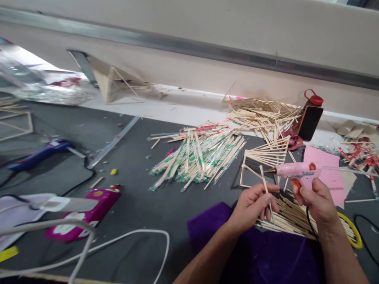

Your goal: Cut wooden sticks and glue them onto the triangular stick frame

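Between the thumb and fingers of my left hand is a thin wooden chopstick, tilted with its top end up. My right hand grips a pink hot glue gun, its nozzle pointing left, close to the chopstick's upper end. A clear glue stick sticks out of the gun's back. Just behind my hands stands a frame of glued chopsticks with a fanned top. Loose chopsticks lie under and between my hands, beside purple cloth.
Wrapped chopsticks are heaped mid-table, with a bare pile behind. A phone leans on a red-capped bottle. Pink foam lies right. Leftward are a blue glue gun, metal ruler, magenta pack and white cable.
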Demonstrator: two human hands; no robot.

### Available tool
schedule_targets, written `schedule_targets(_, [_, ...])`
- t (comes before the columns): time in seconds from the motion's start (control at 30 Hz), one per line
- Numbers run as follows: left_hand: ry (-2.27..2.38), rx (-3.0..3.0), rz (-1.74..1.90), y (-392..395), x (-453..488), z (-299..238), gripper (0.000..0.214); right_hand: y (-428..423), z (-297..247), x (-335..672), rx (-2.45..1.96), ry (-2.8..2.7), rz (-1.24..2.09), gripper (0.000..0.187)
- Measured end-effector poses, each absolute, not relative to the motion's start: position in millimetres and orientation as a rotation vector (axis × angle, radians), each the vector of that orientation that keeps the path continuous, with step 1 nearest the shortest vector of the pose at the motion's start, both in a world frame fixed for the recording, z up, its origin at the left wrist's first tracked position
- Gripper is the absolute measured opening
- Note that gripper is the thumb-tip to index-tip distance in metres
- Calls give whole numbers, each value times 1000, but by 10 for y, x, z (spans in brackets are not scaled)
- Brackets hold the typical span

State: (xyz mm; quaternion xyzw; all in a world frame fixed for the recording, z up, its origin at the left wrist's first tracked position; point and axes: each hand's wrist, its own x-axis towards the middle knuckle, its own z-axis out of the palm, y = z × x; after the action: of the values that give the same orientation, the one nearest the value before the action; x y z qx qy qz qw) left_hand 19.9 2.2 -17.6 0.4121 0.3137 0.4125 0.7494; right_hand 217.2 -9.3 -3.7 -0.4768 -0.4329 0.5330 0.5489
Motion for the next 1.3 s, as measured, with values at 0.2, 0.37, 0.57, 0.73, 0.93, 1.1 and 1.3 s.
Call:
schedule_targets(0.2, [662, 836, 1058, 6, 139, -94, 40, -101, 40, 2162, -1045, -966, 1277, 29])
schedule_targets(0.37, [625, 804, 1385, 62, -52, 45, 36, -125, 66, 2170, -1021, -1000, 1292, 29])
schedule_targets(0.57, [775, 766, 1718, 205, -195, 144, 34, -180, 13, 2214, -1054, -1144, 1325, 17])
schedule_targets(0.73, [809, 787, 1782, 221, -174, 126, 30, -176, -12, 2211, -1132, -1224, 1269, 16])
schedule_targets(0.93, [846, 819, 1780, 201, -172, 131, 33, -163, 19, 2181, -1252, -1349, 1152, 14])
schedule_targets(1.1, [823, 844, 1785, 199, -174, 129, 31, -153, 25, 2163, -1270, -1399, 1104, 14])
schedule_targets(1.3, [793, 843, 1785, 206, -168, 113, 28, -150, 10, 2173, -1278, -1404, 1082, 13])
